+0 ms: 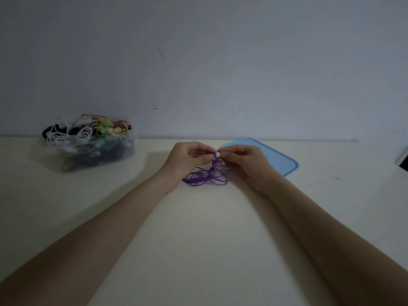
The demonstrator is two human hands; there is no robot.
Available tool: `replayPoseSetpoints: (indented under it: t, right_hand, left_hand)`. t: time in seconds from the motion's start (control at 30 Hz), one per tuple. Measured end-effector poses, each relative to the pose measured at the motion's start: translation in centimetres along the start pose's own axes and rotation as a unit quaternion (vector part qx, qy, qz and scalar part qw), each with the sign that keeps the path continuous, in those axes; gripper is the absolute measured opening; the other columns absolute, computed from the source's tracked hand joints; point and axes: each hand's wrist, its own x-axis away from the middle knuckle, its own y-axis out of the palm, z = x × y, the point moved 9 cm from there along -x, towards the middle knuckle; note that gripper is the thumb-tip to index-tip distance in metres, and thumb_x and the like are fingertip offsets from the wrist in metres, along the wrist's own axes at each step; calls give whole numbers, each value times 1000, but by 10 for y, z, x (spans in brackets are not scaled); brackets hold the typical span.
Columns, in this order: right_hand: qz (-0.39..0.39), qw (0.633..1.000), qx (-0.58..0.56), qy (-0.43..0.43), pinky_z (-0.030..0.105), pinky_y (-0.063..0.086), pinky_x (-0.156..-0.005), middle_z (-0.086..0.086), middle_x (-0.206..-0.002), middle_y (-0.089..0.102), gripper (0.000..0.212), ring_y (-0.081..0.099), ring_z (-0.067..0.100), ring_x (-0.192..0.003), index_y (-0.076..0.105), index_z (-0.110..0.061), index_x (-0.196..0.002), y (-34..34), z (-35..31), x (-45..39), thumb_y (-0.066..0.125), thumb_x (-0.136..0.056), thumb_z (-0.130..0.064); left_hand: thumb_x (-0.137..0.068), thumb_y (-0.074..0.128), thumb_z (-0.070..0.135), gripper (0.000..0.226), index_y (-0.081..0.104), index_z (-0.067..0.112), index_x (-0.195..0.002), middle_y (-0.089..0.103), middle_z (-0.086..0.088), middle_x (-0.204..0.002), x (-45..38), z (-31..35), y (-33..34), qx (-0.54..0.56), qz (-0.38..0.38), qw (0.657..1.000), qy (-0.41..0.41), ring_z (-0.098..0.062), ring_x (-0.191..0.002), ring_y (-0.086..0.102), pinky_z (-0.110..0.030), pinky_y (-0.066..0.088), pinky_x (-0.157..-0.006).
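A fingertip pinch is being applied to the white-tipped earbud (217,154) by the left hand (189,159) and the right hand (244,162) alike, while its purple cable (206,178) is being left trailing down from the grip, looped on the table (198,239) just nearer, between both wrists.

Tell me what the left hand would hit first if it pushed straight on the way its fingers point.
Probably the right hand: its fingertips pinch the same purple earphones that the left hand holds, directly ahead, though depth is unclear.
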Motion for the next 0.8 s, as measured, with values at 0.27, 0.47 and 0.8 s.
replayPoseSetpoints:
  t: [0.27,0.47,0.8]
  right_hand:
    - [21,999,30,-26,18,52,-62,8,-66,64,7,60,12,-58,64,-3,-76,-1,-3,0,65,-80,3]
    - [12,999,26,-21,17,52,-60,13,-69,62,6,60,11,-55,63,0,-76,1,-4,2,64,-80,5]
    - [-14,1000,-9,12,18,53,-63,7,-66,67,4,63,13,-60,63,1,-80,2,-2,3,64,-79,5]
  left_hand:
    - [-78,68,-3,15,68,11,-81,71,3,-76,-1,0,-4,-4,25,1000,4,-4,-71,66,-15,53,-73]
    - [-77,69,-3,15,67,11,-81,69,-3,-79,0,1,-3,-16,19,1000,6,-4,-70,65,-16,53,-74]
    - [-75,68,-7,18,70,8,-86,72,7,-73,0,1,-3,20,12,1000,11,-4,-71,67,-13,50,-71]
